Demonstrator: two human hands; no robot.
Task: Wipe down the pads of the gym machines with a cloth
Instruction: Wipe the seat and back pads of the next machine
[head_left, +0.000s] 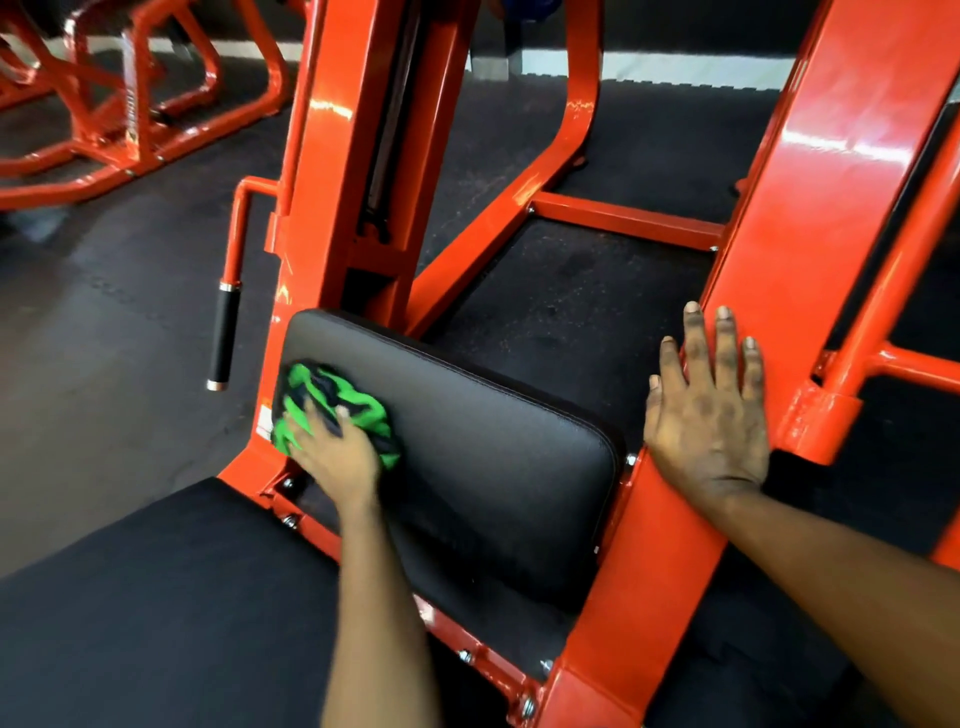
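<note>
**A:** Head view. Where are the hands?

**B:** The right hand (711, 415) lies flat on the orange frame beam (810, 249), at 3 o'clock from the black pad (493, 457). Its fingers (723, 348) are straight and spread, grasping nothing. It looks like a brace.

**A:** And the left hand?

**B:** The left hand (337, 452) is on the pad's 9 o'clock edge. Its fingers are curled over a bunched green-and-black cloth (363, 408) and press it onto the vinyl. Hand and cloth are a little blurred.

**A:** What else is nearby?

**B:** A black-gripped handle (224, 338) hangs at 10 o'clock from the cloth. Another orange machine (104, 104) stands at 10 o'clock across the dark floor (104, 291). A dark surface fills 7 o'clock; I cannot tell whether it is another pad.

**A:** What could go wrong from here?

**B:** The cloth sits right at the pad's rim, beside the orange upright and its bolts. I judge a stroke carried further toward 9 o'clock could run off the pad and knock the knuckles on the steel. The cloth is also wadded small, so it covers only a narrow band. The stretch toward 3 o'clock and the lower part toward 6 o'clock could get skipped. And the beam's paint looks glossy, so a leaning palm might slide.
</note>
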